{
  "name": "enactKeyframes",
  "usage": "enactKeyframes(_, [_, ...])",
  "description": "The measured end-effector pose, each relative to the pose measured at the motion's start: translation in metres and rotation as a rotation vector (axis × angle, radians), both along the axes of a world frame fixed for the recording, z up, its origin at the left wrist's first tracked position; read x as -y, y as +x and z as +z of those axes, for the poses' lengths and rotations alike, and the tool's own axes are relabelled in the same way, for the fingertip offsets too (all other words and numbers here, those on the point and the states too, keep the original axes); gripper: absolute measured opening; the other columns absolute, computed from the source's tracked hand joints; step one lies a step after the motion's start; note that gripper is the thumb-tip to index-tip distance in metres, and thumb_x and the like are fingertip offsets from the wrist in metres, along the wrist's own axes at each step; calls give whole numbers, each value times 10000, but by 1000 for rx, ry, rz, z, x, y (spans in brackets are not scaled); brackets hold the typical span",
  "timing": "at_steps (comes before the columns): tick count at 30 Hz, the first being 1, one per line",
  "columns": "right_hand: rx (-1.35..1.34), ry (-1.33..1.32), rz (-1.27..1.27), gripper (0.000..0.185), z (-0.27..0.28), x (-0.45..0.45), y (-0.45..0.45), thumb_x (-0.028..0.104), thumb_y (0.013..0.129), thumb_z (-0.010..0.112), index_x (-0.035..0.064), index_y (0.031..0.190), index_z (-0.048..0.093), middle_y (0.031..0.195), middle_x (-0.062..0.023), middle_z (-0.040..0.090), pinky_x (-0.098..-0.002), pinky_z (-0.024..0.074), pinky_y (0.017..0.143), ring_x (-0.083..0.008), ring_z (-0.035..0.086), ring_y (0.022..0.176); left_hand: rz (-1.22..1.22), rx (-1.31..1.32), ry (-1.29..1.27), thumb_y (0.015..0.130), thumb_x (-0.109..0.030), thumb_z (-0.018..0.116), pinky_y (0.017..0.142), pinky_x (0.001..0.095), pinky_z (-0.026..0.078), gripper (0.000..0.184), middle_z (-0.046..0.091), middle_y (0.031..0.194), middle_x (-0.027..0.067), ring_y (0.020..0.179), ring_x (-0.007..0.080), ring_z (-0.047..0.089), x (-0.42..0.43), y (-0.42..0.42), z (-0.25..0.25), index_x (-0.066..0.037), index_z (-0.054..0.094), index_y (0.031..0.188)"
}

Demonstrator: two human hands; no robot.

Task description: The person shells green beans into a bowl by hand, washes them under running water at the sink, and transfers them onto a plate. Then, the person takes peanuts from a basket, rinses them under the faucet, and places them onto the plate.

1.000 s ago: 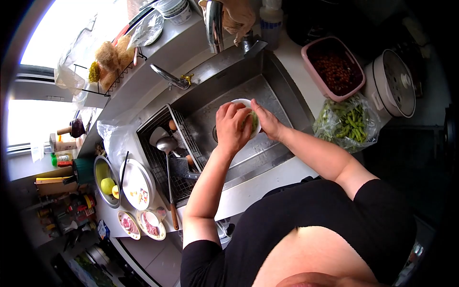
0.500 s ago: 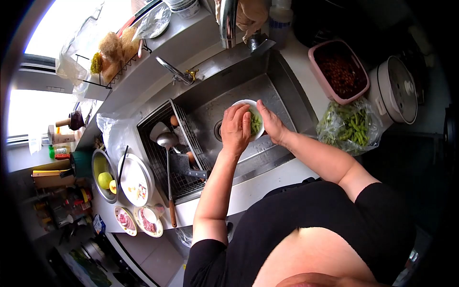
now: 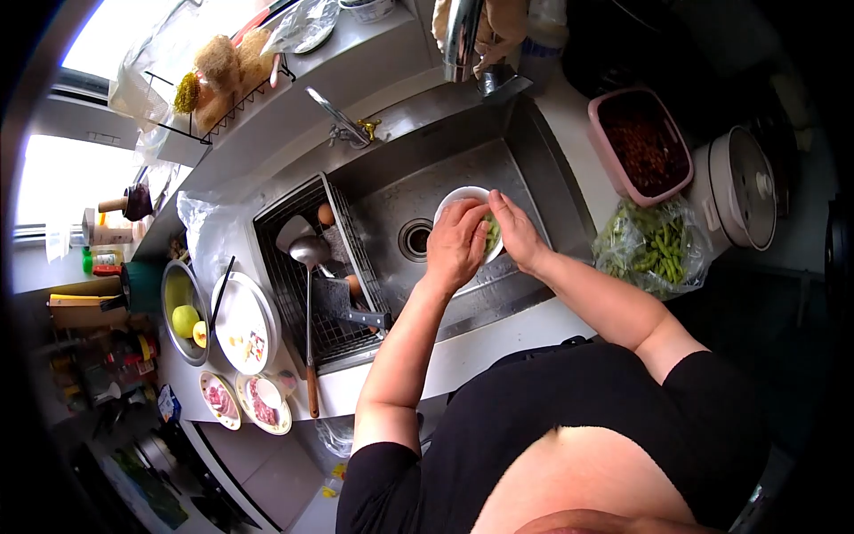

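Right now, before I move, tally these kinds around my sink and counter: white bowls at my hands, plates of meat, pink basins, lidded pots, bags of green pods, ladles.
White bowl: 1
Plates of meat: 2
Pink basin: 1
Lidded pot: 1
Bag of green pods: 1
Ladle: 1
Total: 7

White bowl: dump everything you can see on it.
The bowl is small, white, round-rimmed and smooth-looking, ceramic or plastic, can't tell which. Green pieces show inside. It is in or above the sink, right of the drain; base contact is hidden. The left hand covers part of its opening; the right hand is against its right side. No handle shows.
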State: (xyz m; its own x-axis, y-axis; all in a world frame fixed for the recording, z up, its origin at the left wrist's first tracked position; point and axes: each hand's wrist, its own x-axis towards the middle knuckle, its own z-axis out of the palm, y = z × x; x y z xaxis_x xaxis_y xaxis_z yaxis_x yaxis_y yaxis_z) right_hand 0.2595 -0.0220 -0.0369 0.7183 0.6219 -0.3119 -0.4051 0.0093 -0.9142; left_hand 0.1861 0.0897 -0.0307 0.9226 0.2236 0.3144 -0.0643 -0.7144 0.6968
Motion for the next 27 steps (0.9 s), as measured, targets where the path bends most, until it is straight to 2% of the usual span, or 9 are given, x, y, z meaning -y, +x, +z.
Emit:
enactKeyframes(12, [184,-104,43,503,-3,8,13,464,947,372,15,1137,498,1021,-101,576,-288,426,832,-175,533,954,-17,58,-92,828,-155,554,846,383,431,239,555,1093,107,1002,309,526,8,10,-8,-61,587,1044])
enactKeyframes(14, [247,-130,50,498,2,9,15,460,944,385,18,1149,490,1010,-99,578,-288,435,820,-172,541,936,1,129,-119,795,-142,582,800,394,445,215,565,1029,92,964,302,535,10,13,-6,-67,592,996])
enactKeyframes(18, [243,-177,79,502,7,12,21,466,935,404,23,1157,485,1010,-104,579,-287,442,809,-161,543,934,0,156,-136,796,-153,583,794,392,444,216,567,1028,93,956,304,535,13,18,-13,-66,594,994])
enactKeyframes(27, [266,-307,105,533,10,16,35,457,858,543,16,1158,519,999,-136,604,-298,481,747,-181,584,911,54,177,-314,820,-188,576,799,393,438,205,565,1032,100,953,308,530,24,24,-22,-58,589,978])
